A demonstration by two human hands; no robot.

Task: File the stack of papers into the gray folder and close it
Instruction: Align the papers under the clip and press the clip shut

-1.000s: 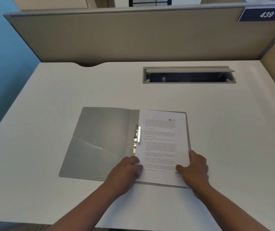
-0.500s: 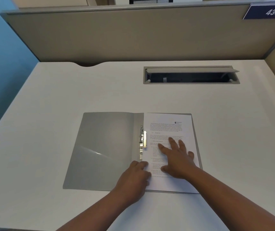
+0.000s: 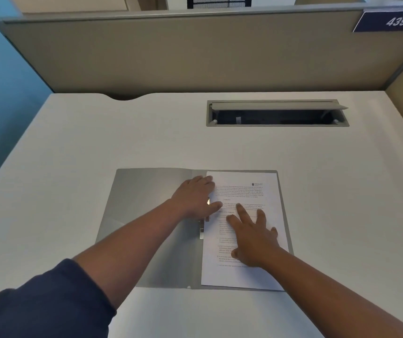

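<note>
1. Landmark: gray folder (image 3: 146,228), lying open and flat on the white desk (image 3: 73,154), near my edge. Spine runs away from me, so the long axis goes near-to-far; left cover bare, right half loaded.
2. Stack of papers (image 3: 244,186) sits on the folder's right half, portrait, long axis parallel to the spine, printed header at the far end, text reading toward me. Near edge about flush with the folder's near edge.
3. My right hand (image 3: 251,237) lies flat on the lower-middle of the papers, fingers straight and spread, pressing down, gripping nothing.
4. My left hand (image 3: 195,198) is farther out, over the spine at the metal clip (image 3: 201,230), palm down. Fingertips reach the papers' left edge. Fingers look mostly extended; can't tell if they pinch the clip underneath.
5. Beyond the folder's far edge: cable slot (image 3: 277,113) in the desk, flap up.
6. Behind that: beige partition (image 3: 171,57) with a blue "439" plate (image 3: 390,21) at its top right.
</note>
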